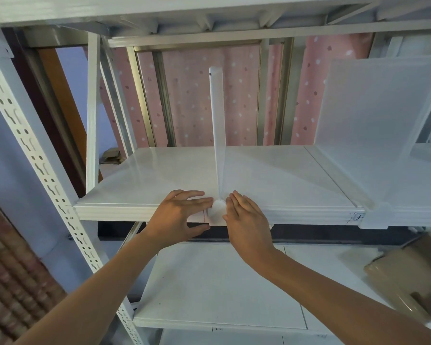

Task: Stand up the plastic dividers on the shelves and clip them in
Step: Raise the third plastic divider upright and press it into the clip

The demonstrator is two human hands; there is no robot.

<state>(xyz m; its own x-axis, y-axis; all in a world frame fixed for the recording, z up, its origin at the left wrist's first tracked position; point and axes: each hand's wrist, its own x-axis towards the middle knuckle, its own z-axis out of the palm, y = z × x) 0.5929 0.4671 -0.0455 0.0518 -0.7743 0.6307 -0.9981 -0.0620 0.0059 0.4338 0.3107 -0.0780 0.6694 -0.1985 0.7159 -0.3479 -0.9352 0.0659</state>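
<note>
**Two hands at the front clip of an upright divider**

Two hands meet at the centre of the frame, on the front lip of the middle shelf (159, 170). Between them stands a translucent plastic divider (217, 115), seen edge-on, rising from the shelf edge toward the upper middle of the picture. Its foot ends in a white clip (218, 211) that hangs over the lip.

The left hand (182, 215) lies with fingers straight and relaxed, fingertips touching the clip from the left and thumb below the lip. The right hand (244, 215) is likewise flat, fingers extended, pressing in from the right. Neither hand curls round anything; both simply bear against the clip.

A second divider (378, 125) already stands at the right of the frame, on the same shelf level.

The step in hand looks to be seating the clip. To do it well, I would judge that both hands should push evenly toward the back and downward, so the clip snaps fully over the lip without twisting. The blade should stay plumb and square to the shelf front; a check along its length toward the rear would show any lean. Whether the rear end is engaged cannot be told from here. The thin panel will likely flex, so pressure belongs low, at the clip, not on the blade.
</note>
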